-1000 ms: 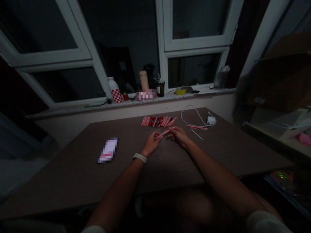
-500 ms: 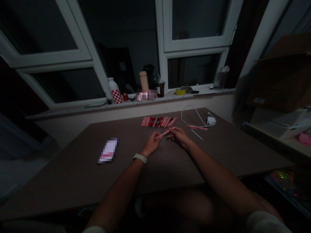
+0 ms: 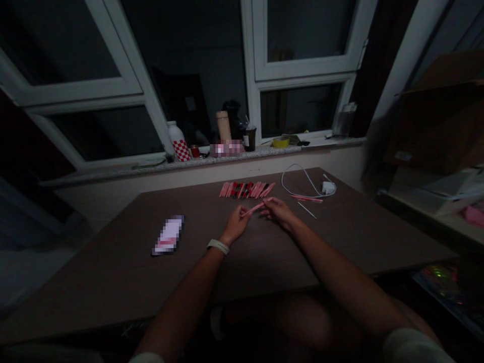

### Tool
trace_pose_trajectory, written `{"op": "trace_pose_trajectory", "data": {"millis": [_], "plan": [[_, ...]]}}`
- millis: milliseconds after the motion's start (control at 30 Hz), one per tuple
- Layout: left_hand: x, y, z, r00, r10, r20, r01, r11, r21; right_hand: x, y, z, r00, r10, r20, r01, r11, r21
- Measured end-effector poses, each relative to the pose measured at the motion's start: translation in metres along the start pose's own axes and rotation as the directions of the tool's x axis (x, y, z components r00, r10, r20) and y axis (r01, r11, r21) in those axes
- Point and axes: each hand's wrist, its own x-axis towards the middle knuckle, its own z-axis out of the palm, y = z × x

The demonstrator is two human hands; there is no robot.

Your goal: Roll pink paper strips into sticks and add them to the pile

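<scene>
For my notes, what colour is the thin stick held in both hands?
The thin stick is pink, as the head view shows.

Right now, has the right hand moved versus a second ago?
No. Against the charger, the right hand shows no visible shift in any direction.

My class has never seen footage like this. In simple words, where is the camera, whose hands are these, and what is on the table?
No machine appears here. The camera sits on a person's head, looking forward and down at their own bare hands. The left hand and right hand hold a slim pink stick between them. On the table lie a row of pink, red and black sticks, a white charger with its cable, loose pink sticks, a thin white stick and, left, a phone.
</scene>
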Motion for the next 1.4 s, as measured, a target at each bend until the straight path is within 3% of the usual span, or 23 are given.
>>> {"op": "trace_pose_trajectory", "data": {"millis": [200,367,667,900,1100,1400], "plan": [[0.001,0.002,-0.006,1.000,-0.020,0.014,0.018,0.993,0.115,0.002,0.000,-0.001,1.000,0.006,-0.013,-0.006,1.000,0.008],[0.002,0.001,-0.006,0.997,-0.019,-0.073,0.030,0.989,0.146,0.005,0.000,-0.004,0.999,-0.013,-0.050,0.014,0.999,0.033],[0.006,-0.011,-0.009,0.976,0.023,-0.216,0.042,0.955,0.293,0.006,-0.001,-0.007,0.979,-0.013,-0.202,0.029,0.997,0.077],[0.004,-0.011,-0.016,0.952,-0.044,-0.302,0.193,0.854,0.484,0.012,0.000,-0.011,0.923,-0.007,-0.385,0.009,1.000,0.003],[0.001,-0.009,-0.016,0.951,-0.121,-0.285,0.267,0.787,0.556,0.013,0.006,-0.012,0.938,-0.026,-0.345,-0.021,0.991,-0.134],[0.000,-0.012,-0.013,0.973,-0.097,-0.210,0.203,0.795,0.572,0.015,0.009,-0.012,0.951,-0.026,-0.308,-0.020,0.989,-0.145]]}}
